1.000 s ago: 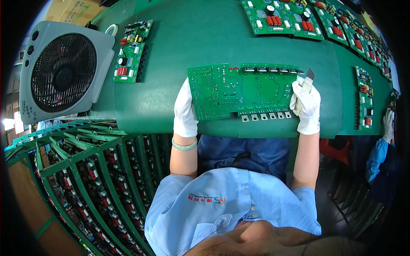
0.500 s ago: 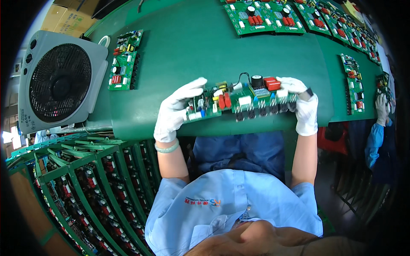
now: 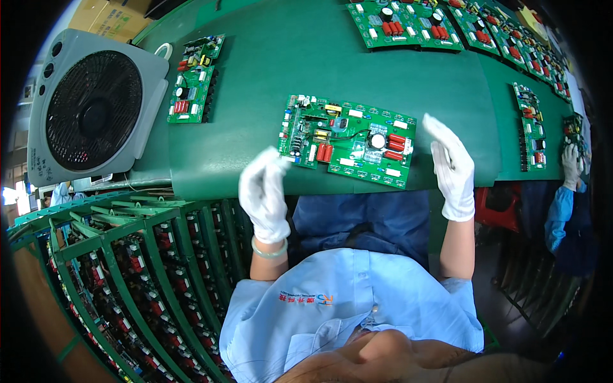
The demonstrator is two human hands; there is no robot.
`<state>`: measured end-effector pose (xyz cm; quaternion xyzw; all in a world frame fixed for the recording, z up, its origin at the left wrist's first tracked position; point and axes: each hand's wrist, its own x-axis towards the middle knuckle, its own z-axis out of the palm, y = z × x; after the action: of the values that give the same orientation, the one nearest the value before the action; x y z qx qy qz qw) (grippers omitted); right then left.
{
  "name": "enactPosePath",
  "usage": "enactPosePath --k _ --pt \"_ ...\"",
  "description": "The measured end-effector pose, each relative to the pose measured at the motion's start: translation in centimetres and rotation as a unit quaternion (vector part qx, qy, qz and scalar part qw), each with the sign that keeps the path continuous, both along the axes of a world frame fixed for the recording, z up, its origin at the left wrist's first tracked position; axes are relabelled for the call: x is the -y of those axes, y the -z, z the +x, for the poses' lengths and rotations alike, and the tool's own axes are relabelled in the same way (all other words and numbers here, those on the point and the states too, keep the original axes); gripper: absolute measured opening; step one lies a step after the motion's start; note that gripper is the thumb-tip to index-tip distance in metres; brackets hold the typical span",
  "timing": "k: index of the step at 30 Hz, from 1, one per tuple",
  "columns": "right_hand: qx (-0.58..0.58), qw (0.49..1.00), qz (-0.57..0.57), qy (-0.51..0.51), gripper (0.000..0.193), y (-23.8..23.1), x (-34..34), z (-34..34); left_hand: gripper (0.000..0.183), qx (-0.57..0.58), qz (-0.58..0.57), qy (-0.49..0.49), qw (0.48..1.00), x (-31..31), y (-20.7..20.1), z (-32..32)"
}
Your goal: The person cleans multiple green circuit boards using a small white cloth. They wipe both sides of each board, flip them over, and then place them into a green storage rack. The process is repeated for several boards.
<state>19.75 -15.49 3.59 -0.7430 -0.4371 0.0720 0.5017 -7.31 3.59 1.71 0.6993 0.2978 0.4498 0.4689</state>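
A green circuit board (image 3: 357,143) lies flat on the green work mat in front of me, close to its front edge. It carries red capacitors, a round white-topped part, a black wire and several white blocks. My left hand (image 3: 265,195), in a white glove, is beside the board's near left corner, its fingers loosely bent and nothing seen in them. Whether its fingertips touch that corner, I cannot tell. My right hand (image 3: 453,169), gloved too, stands apart from the board's right edge with fingers stretched out and holding nothing.
A grey box fan (image 3: 92,112) stands at the left, with another board (image 3: 191,83) next to it. More boards (image 3: 408,25) line the far right. A green rack (image 3: 147,255) full of boards is at lower left. A co-worker's gloved hand (image 3: 571,163) touches a board at far right.
The board, held tilted in both hands before, now rests flat on the mat. Both hands have let go; the left has drawn back toward me.
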Motion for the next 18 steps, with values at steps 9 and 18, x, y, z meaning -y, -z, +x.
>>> enactPosePath --k 9,18 --pt "0.081 0.991 -0.068 -0.081 0.050 0.8 -1.9 -5.6 0.049 -0.029 -0.023 0.052 0.998 -2.7 0.2 0.7" --pt "0.206 0.969 -0.108 -0.078 0.055 1.0 -1.4 -5.1 0.080 -0.347 0.268 0.024 0.898 -1.5 -3.2 2.3"
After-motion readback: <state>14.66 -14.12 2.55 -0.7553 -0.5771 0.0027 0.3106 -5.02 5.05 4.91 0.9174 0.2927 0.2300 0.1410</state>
